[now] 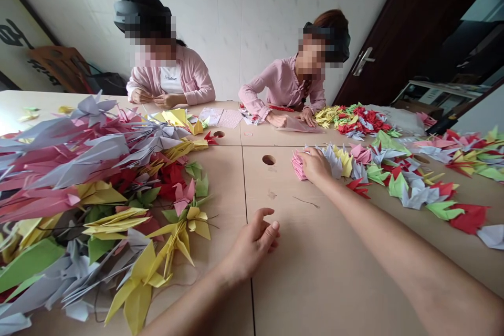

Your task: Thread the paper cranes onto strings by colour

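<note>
My right hand [316, 167] reaches forward over the far part of the table, its fingers closed on a small bundle of pink folded paper cranes [298, 166]. Some fingertips are hidden behind the hand and the paper. Just beyond and to the right lies a long row of paper cranes [417, 191] in white, yellow, pink, green and red. My left hand [258, 239] is held above the middle of the table with nothing in it, fingers loosely curled and thumb apart. A big heap of paper cranes [82, 163] fills the left side.
Two people sit across the table [291, 273]. One, at left, holds something small; the other presses a pink sheet [301, 125] flat. Patterned paper [228, 118] and a crane pile [360, 119] lie near them. A round hole [269, 160] and a thin wire [306, 202] show.
</note>
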The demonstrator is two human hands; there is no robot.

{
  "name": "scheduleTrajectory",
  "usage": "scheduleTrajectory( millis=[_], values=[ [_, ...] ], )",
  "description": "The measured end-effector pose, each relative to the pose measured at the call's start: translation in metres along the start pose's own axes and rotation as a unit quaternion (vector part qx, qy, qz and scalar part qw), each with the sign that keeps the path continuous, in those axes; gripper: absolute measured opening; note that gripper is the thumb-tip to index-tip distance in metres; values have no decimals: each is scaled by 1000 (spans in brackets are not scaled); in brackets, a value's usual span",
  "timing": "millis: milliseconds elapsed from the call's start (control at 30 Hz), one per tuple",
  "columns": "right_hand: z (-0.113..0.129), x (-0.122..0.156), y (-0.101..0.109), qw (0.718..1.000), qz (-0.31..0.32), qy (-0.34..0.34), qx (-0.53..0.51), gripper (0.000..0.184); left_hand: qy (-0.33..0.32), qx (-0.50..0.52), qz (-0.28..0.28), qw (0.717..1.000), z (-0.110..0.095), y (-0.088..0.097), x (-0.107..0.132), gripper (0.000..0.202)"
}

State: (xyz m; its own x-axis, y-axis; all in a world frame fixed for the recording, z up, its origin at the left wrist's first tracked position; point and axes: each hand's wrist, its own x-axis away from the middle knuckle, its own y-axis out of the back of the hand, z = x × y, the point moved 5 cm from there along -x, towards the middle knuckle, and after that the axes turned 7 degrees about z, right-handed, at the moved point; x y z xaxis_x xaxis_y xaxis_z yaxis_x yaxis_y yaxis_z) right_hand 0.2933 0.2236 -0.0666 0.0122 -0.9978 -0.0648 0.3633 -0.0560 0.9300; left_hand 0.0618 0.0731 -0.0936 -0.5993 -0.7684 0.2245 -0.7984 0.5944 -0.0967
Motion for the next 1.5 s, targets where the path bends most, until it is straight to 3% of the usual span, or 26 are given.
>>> scheduleTrajectory(
  millis=[200,333,667,1100,1367,1500],
  values=[
    [23,9,-26,986,35,92,137,50,2,-13,14,1000,1,0,-1,53],
    [17,6,-35,975,80,89,187,53,8,-10,21,1000,-2,0,0,54],
    [-30,-8,-30,965,130,3,226,61,21,-19,34,999,-6,-2,1,53],
    [-75,-8,-24,966,127,-25,225,60,7,-15,41,999,-2,-2,0,48],
    [-84,1,-14,967,111,-22,228,55,-11,-33,40,999,-3,-1,1,45],
    [-67,5,-2,973,76,-14,218,54,-6,-42,40,998,0,-1,2,47]
  ],
)
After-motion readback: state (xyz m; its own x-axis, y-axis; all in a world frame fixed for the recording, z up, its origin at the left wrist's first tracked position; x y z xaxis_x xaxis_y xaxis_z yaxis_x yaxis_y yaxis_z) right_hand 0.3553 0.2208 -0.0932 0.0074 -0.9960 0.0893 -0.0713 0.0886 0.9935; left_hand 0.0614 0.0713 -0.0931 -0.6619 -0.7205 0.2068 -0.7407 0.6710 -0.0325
